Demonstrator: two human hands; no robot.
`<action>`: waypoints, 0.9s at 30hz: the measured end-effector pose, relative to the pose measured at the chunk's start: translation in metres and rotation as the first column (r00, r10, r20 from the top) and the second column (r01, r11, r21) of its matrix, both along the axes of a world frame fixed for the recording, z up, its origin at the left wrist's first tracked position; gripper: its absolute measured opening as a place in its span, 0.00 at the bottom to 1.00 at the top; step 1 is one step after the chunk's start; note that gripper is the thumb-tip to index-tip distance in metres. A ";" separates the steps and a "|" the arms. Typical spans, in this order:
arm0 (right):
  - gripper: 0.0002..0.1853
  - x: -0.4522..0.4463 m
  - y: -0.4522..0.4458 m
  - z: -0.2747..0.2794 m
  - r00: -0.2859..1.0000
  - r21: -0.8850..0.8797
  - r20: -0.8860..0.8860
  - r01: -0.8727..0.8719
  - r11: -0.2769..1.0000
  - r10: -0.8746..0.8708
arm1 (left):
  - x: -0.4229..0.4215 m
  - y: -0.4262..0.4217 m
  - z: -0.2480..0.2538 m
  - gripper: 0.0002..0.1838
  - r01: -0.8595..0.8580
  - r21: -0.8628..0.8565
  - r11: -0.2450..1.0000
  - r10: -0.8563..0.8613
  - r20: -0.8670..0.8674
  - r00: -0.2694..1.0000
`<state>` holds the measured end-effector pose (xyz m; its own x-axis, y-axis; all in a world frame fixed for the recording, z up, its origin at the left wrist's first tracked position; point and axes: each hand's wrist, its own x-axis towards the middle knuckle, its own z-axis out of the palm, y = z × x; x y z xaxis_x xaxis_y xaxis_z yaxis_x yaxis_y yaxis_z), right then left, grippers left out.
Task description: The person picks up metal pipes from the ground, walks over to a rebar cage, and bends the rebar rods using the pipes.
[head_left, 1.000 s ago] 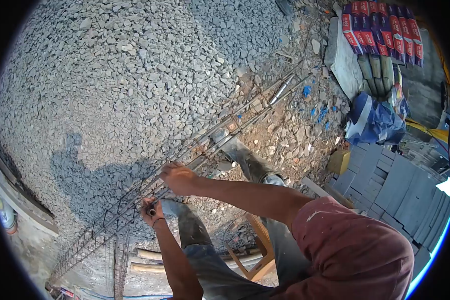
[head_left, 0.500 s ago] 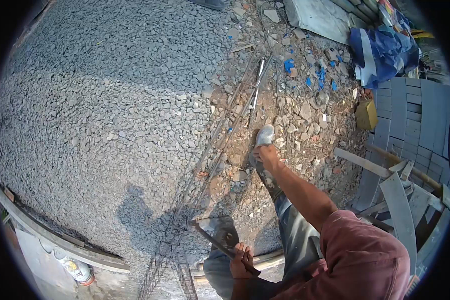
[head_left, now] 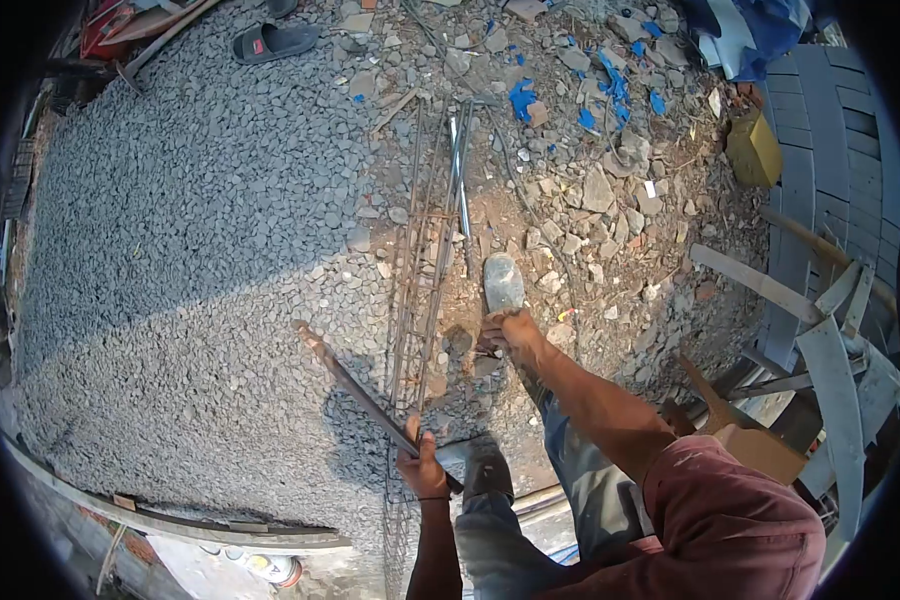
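Note:
My left hand (head_left: 423, 470) is closed around a long dark metal bar (head_left: 365, 400), whose worn, brownish tip points up and away over the gravel. My right hand (head_left: 508, 332) is just behind the toe of my right boot (head_left: 503, 282), fingers curled; whatever they grip, if anything, is hidden. To the left of that boot lies a long rebar cage (head_left: 415, 270) of thin steel rods with cross ties. A shiny metal rod (head_left: 458, 175) rests along its far right side. The near end of the cage is partly covered by my left hand and the bar.
Grey gravel (head_left: 200, 250) spreads across the left. Broken rubble (head_left: 600, 190) with blue scraps (head_left: 522, 100) covers the right. A sandal (head_left: 275, 42) lies at the far side, a yellow block (head_left: 753, 150) at right, and wooden boards (head_left: 825, 390) stand near my right side.
My left hand has swung the bar up and to the left, away from my left leg. My view has shifted, and my right hand stays low by the boot.

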<state>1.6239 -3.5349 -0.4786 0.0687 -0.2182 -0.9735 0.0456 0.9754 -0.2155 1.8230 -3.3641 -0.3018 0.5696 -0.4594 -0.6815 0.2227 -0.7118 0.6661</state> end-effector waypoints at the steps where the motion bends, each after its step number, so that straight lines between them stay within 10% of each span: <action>1: 0.13 -0.009 -0.008 0.004 1.000 0.004 -0.003 0.025 1.000 -0.025 | 0.008 -0.017 0.003 0.24 -0.062 -0.008 0.998 0.061 -0.044 0.997; 8: 0.12 -0.059 -0.075 0.046 0.994 0.117 -0.011 0.111 0.987 -0.110 | 0.029 -0.148 0.077 0.22 0.175 0.176 0.969 -0.152 -0.135 0.979; 14: 0.11 -0.093 -0.170 0.066 0.972 -0.117 -0.021 0.231 0.966 -0.235 | 0.063 -0.290 0.122 0.18 0.498 0.215 0.840 -0.478 -0.139 0.867; 19: 0.11 -0.081 -0.212 0.065 0.952 -0.161 -0.068 0.285 0.945 -0.299 | 0.111 -0.392 0.111 0.18 0.689 0.137 0.712 -0.689 -0.057 0.723; 27: 0.10 0.012 -0.236 0.039 0.970 -0.182 -0.148 0.165 0.969 -0.193 | 0.156 -0.498 -0.018 0.19 0.610 0.107 0.785 -0.479 -0.519 0.708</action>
<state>1.6360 -3.7710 -0.4393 -0.1430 -0.3733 -0.9166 0.1664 0.9039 -0.3941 1.9790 -3.8616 -0.3197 -0.1195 -0.3667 -0.9227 -0.0390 -0.9269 0.3734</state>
